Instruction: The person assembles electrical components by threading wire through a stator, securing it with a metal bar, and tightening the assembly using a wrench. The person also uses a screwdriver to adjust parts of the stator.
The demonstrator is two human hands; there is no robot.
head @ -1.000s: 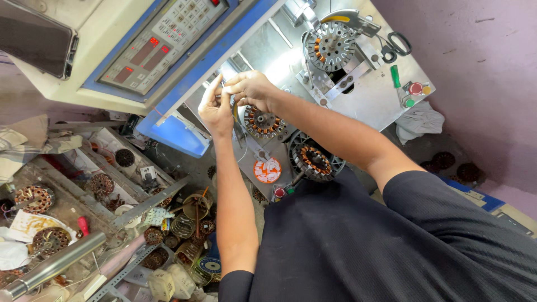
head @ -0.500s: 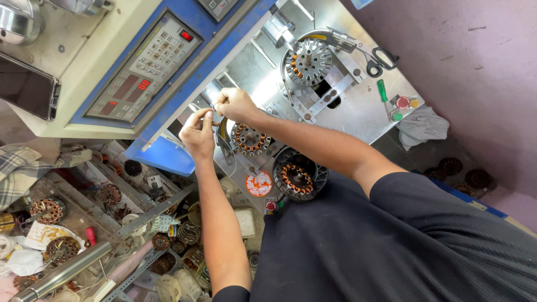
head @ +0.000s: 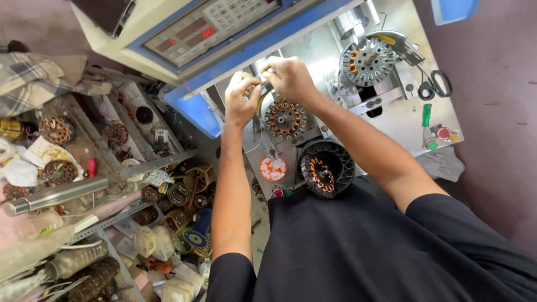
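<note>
My left hand (head: 240,99) and my right hand (head: 289,76) meet just above a round stator (head: 285,118) with copper windings, mounted on the grey metal machine plate (head: 391,120). The fingers of both hands pinch a small dark piece and a thin wire (head: 258,130) that loops down beside the stator. What exactly lies between the fingertips is hidden. A second wound stator (head: 367,61) sits on a fixture at the upper right. A black-framed stator (head: 325,169) stands near my chest.
A control panel (head: 207,31) with red digits runs above the hands. Scissors (head: 436,85), a green-handled tool (head: 426,116) and coloured buttons (head: 443,133) lie on the plate's right. Left shelves (head: 112,168) hold several wound coils, bottles and scraps. A metal bar (head: 53,194) juts out.
Both hands have stayed together over the stator, shifting only slightly. The view has swung, so the machine and hands now sit more to the right and lower.
</note>
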